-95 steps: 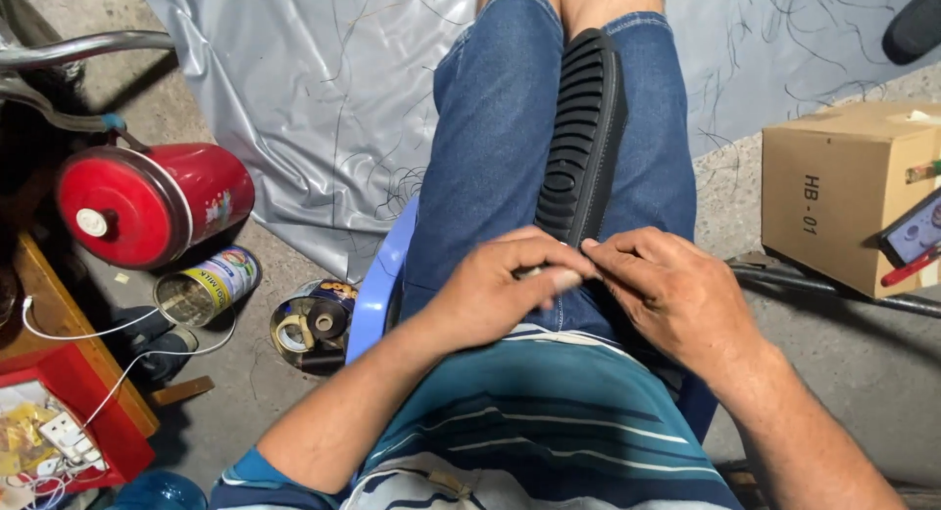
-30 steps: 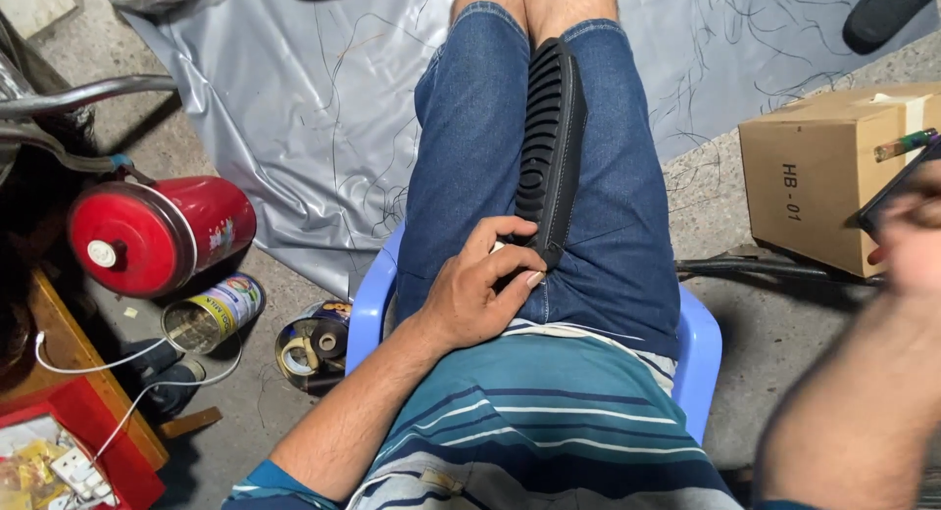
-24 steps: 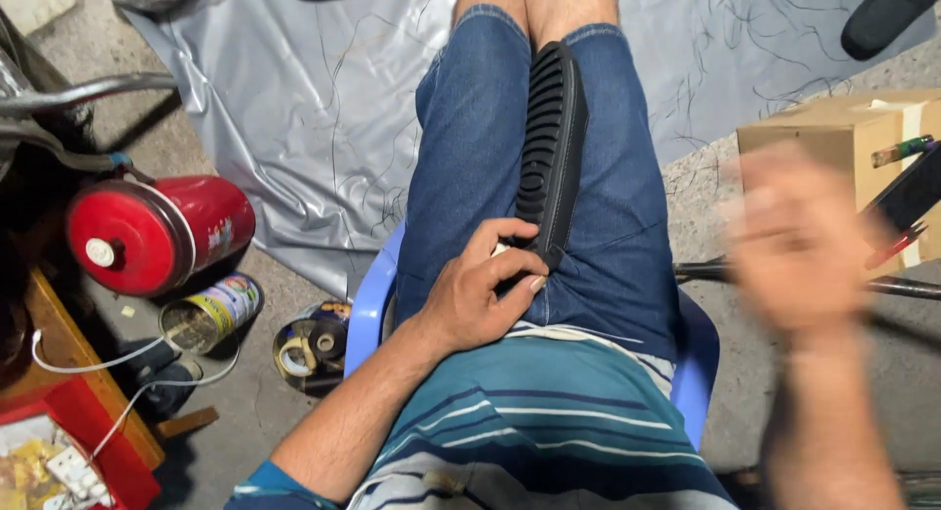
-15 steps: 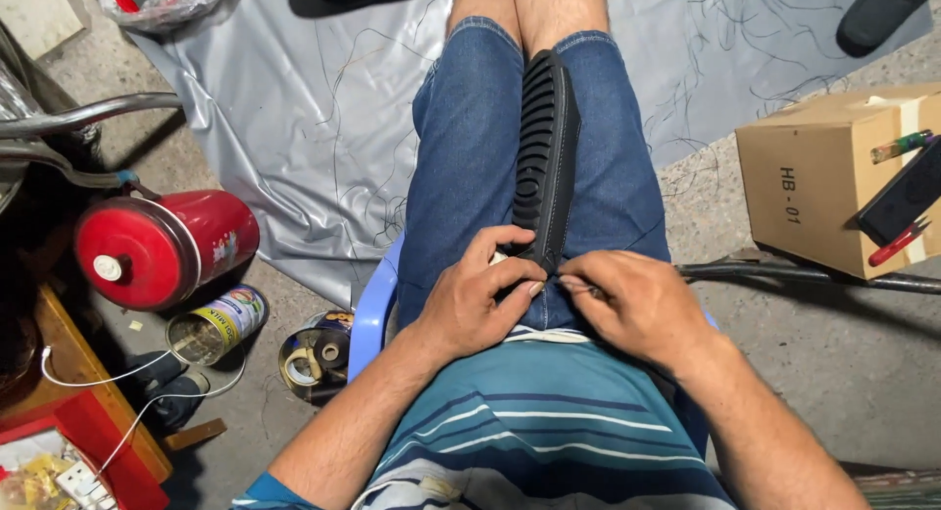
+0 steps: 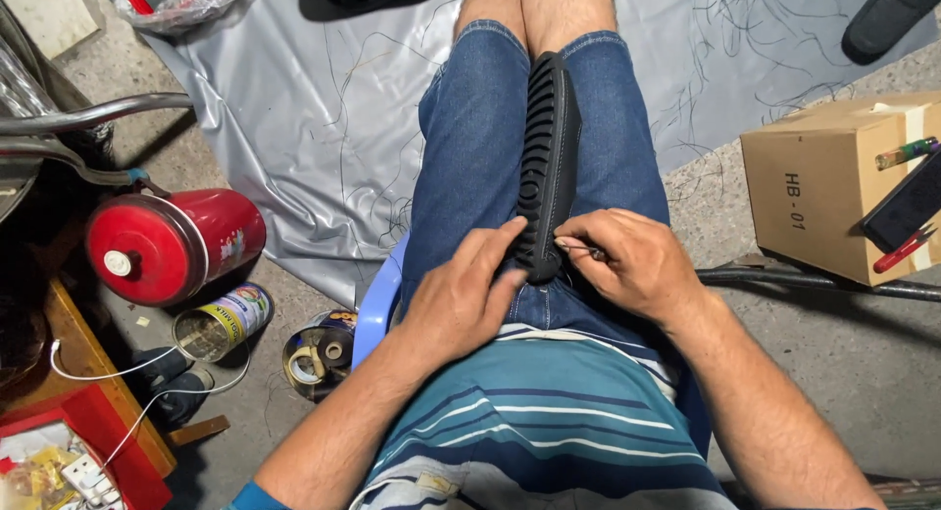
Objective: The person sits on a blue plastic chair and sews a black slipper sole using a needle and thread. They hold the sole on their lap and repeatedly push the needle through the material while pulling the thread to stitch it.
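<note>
A long black ribbed cover (image 5: 549, 157) — rubbery-looking, with a row of raised ridges down one side and a smooth stitched strip down the other — lay lengthwise along the person's lap, between the thighs of the blue denim shorts (image 5: 470, 147), its near end at the hands and its far end toward the knees. There was one such piece.

The left hand (image 5: 461, 299) rested on the near end from the left, its fingers (image 5: 495, 250) pressed together and laid flat against the ridged side. The right hand (image 5: 627, 260) came in from the right, thumb and forefinger pinching a thin metal needle (image 5: 578, 247) whose tip met the cover's edge; whether thread ran from it could not be told.

The person sat on one blue plastic chair (image 5: 377, 304), of which only an edge showed. On the concrete floor to the left lay one red cylindrical canister (image 5: 176, 245) on its side, one open tin can (image 5: 221, 319) beside it, and a second, low tin holding rolls of tape (image 5: 319, 348). A grey plastic sheet (image 5: 314, 128) strewn with thin loose threads covered the floor ahead. To the right stood one cardboard box (image 5: 833, 187), with a dark flat object, a red-handled tool and a marker-like stick on top — three items, small and hard to name exactly.
</note>
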